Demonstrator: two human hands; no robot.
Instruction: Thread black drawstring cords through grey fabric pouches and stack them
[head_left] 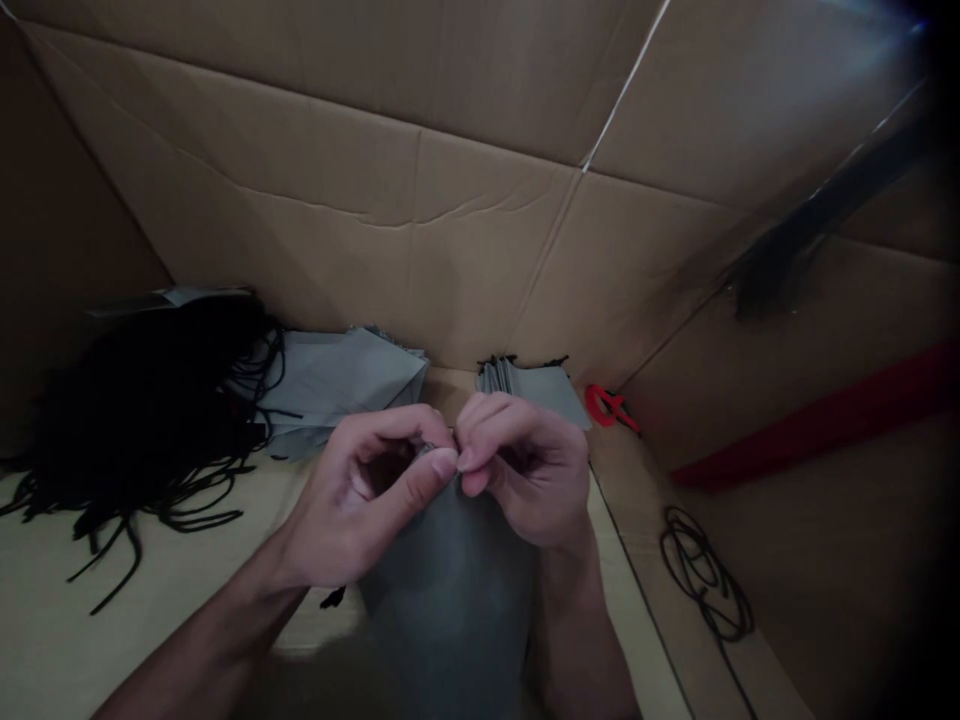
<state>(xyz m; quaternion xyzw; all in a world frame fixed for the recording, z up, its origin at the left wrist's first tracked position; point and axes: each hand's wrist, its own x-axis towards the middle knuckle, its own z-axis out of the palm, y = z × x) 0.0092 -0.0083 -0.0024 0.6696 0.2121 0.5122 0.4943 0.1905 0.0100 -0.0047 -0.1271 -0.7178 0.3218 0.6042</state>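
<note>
Here we are, both bare hands up at the top edge of a soft grey fabric pouch point(450, 610) that hangs down toward the wearer, the left hand point(360, 500) and right hand point(525, 470) nearly touching. The grip is a tight, narrow pinch on each side, thumbs and curled fingers closed on the hem. Exactly what sits between the fingertips point(444, 462) is hidden, so I can't call it beyond the cloth. This looks light, limp stuff that will fold and slide, so the hem is the sensible place to hold it. Beyond the pouch, a large brown cardboard box point(420, 200) surrounds the scene. Ahead and left of the pouch lies a stack of flat grey fabric pieces point(337, 385), with a tangled heap of thin black cords point(142, 400) further left. Straight ahead sits a smaller grey stack point(532, 390) with black cord ends at its top. Off to the right, there's a red plastic clip point(606, 405) and a loose coil of black cord point(705, 570).
</note>
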